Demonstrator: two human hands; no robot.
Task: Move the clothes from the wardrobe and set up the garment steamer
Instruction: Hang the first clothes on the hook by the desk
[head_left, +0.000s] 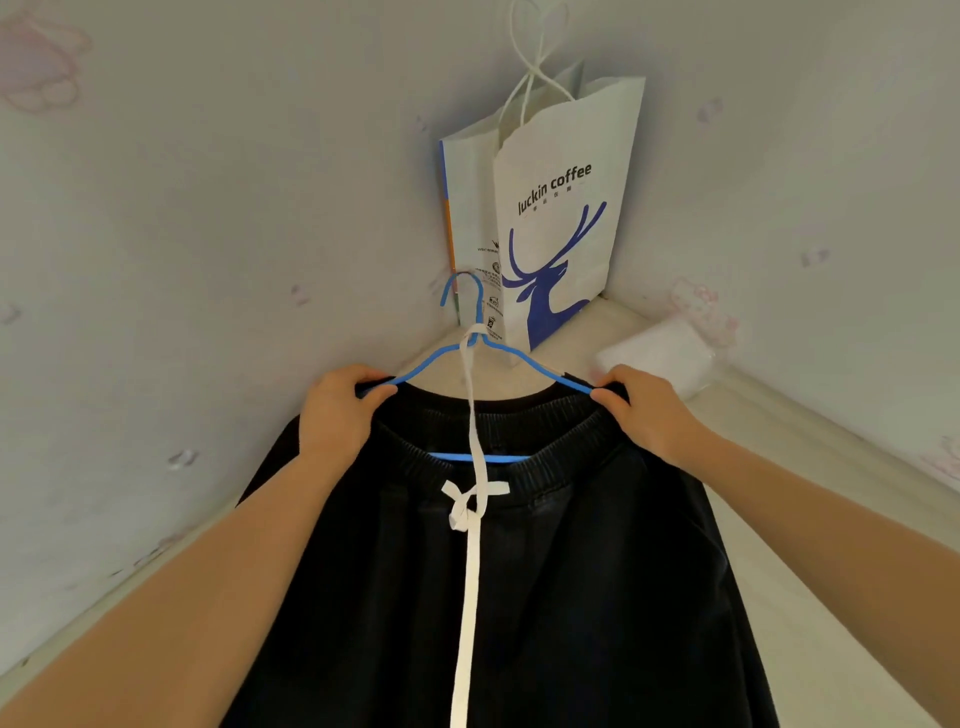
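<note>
A pair of black trousers (571, 571) with an elastic waistband and a long white drawstring (470, 571) lies on a pale surface, threaded on a blue wire hanger (431, 361). The drawstring runs up and is looped round the hanger's neck. My left hand (337, 410) grips the hanger's left shoulder together with the waistband. My right hand (644, 410) pinches the hanger's right end and the waistband there. No garment steamer is in view.
A white paper bag (561, 218) with a blue deer print stands in the corner behind the hanger's hook. A white plastic packet (660, 353) lies to the right by the wall. Pale patterned walls (208, 234) close in on both sides.
</note>
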